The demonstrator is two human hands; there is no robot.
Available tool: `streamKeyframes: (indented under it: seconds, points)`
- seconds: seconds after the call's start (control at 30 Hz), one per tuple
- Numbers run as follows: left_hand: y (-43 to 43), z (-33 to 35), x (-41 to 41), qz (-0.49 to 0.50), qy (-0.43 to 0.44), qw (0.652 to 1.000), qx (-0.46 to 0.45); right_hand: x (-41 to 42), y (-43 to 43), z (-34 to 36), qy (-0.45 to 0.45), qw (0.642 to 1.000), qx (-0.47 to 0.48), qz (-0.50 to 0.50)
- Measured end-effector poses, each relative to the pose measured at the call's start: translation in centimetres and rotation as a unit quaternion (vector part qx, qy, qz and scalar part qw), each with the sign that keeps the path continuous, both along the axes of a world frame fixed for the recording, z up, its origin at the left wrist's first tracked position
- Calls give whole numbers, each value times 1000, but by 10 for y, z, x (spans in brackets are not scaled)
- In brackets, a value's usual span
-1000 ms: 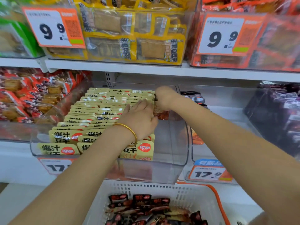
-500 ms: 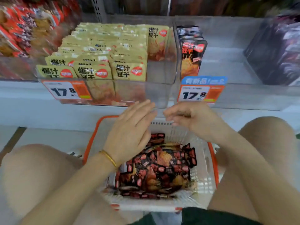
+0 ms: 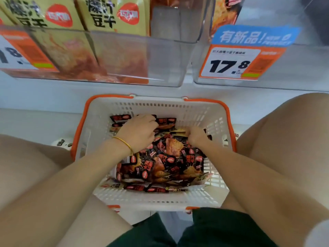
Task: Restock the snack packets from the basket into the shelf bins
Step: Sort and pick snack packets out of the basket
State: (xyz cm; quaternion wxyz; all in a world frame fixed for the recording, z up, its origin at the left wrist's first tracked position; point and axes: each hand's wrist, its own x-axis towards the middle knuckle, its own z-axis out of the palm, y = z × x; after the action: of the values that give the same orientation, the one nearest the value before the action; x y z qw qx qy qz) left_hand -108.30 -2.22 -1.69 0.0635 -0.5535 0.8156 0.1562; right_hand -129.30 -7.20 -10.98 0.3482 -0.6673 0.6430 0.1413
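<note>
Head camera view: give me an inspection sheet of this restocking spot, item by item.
Surface: pale floor under the basket.
Job's things: white basket with orange handles, holding black snack packets; clear shelf bin part-filled with yellow packets.
Clutter: small white, black-marked item by left knee, unclear.
Hands: left hand curled round packets at the basket's far end; right hand fingers dug into the pile, grip unclear.
Cables: nothing seen.
Surroundings: 17.8 price tag on the neighbouring bin; bare knees either side.
</note>
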Motion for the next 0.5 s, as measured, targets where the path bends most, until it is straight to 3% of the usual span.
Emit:
streamKeyframes:
  seconds: [0.2, 0.33, 0.5]
  points:
    - [-7, -6, 1, 32, 16, 999, 30, 2, 18, -39, 32, 985, 106, -134]
    - [-5, -9, -2, 27, 24, 999, 37, -2, 26, -56, 7, 966, 62, -250]
    - [-2, -11, -4, 22, 38, 998, 52, 3, 27, -36, -55, 991, 10, -122]
